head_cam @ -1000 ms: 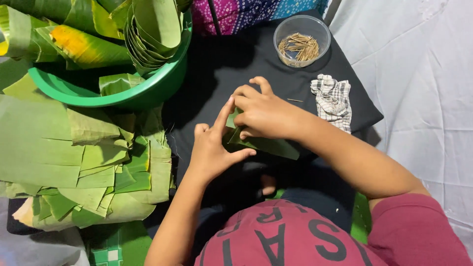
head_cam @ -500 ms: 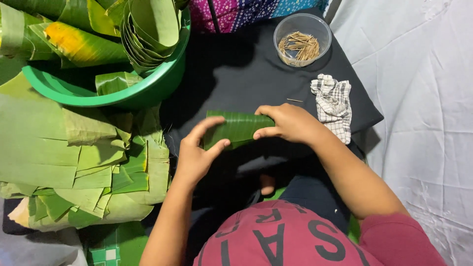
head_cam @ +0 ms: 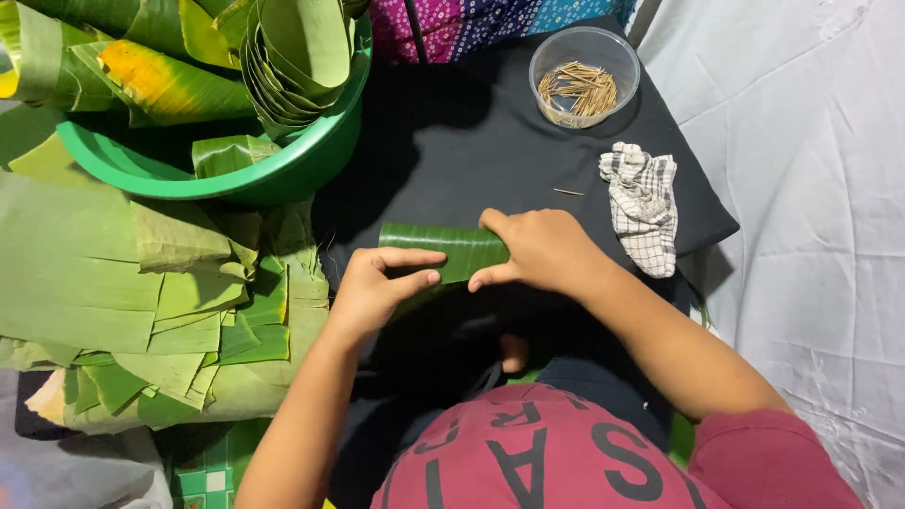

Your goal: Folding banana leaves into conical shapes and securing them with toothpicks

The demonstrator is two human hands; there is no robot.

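- Head view: left hand (head_cam: 372,287) and right hand (head_cam: 537,250) each pinch an end of a rolled banana leaf strip (head_cam: 443,250), flat over the black cloth (head_cam: 452,151).
- Green basin (head_cam: 283,174) with leaf rolls upper left; tub of sticks (head_cam: 584,66), checked rag (head_cam: 643,205) right.

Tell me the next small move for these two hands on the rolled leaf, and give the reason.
Probably pin it: keep the left hand clamped on the rolled banana leaf and free the right hand to take the loose wooden pick lying on the black cloth beside the checked rag. Both hands grip the roll, and nothing visible fastens it.
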